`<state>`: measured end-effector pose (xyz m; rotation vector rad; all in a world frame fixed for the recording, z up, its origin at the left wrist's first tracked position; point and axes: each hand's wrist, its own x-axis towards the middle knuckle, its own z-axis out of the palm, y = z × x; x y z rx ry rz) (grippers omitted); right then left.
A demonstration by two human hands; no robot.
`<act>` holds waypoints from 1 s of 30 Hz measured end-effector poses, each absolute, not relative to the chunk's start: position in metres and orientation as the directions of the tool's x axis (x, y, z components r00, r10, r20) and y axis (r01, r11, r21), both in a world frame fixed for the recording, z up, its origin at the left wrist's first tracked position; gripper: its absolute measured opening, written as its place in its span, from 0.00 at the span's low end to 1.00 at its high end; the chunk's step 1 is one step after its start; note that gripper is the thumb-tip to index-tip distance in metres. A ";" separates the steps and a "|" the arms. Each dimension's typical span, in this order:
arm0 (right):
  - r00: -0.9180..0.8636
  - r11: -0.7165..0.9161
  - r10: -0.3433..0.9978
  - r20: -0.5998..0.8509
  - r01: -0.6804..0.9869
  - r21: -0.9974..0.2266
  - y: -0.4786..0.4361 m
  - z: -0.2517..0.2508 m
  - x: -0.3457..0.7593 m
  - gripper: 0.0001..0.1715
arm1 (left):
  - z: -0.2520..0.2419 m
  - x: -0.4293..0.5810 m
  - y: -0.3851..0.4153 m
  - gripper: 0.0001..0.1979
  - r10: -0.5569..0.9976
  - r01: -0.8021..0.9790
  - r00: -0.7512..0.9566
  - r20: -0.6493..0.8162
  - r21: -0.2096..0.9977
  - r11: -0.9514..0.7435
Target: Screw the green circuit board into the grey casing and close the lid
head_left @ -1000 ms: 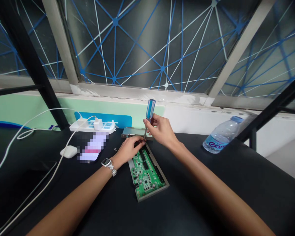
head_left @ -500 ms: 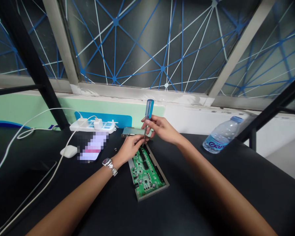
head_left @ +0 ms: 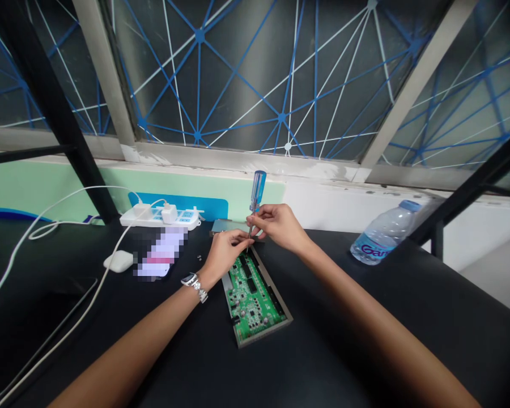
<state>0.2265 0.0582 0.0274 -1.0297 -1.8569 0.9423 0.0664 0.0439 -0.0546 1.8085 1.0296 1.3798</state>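
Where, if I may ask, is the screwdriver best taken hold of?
Take the screwdriver by its blue handle, from above: it stands nearly upright, the thick handle free, while the right hand and left hand crowd the thin shaft below.

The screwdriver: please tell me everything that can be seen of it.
The screwdriver has a clear blue handle, plastic by its look, and a thin metal shaft. It stands nearly upright, handle up, slightly tilted. The right hand grips it where handle meets shaft. The left hand has its fingertips at the lower shaft, hiding the tip, just above the far end of the green circuit board.
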 end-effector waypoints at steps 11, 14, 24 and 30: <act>-0.387 0.301 0.902 0.192 0.244 -0.922 0.053 0.033 0.224 0.10 | -0.055 0.072 0.050 0.14 0.855 0.179 0.182 0.486 0.838 -0.515; -0.382 0.292 0.905 0.190 0.230 -0.928 0.052 0.030 0.221 0.10 | -0.059 0.075 0.054 0.16 0.862 0.143 0.201 0.466 0.856 -0.496; -0.320 0.341 0.915 0.245 0.291 -0.894 0.061 0.021 0.228 0.16 | -0.057 0.069 0.049 0.11 0.889 0.036 0.232 0.394 0.910 -0.413; -0.369 0.342 0.903 0.218 0.314 -0.886 0.060 0.027 0.233 0.10 | -0.049 0.056 0.045 0.11 0.897 0.156 0.206 0.392 0.892 -0.425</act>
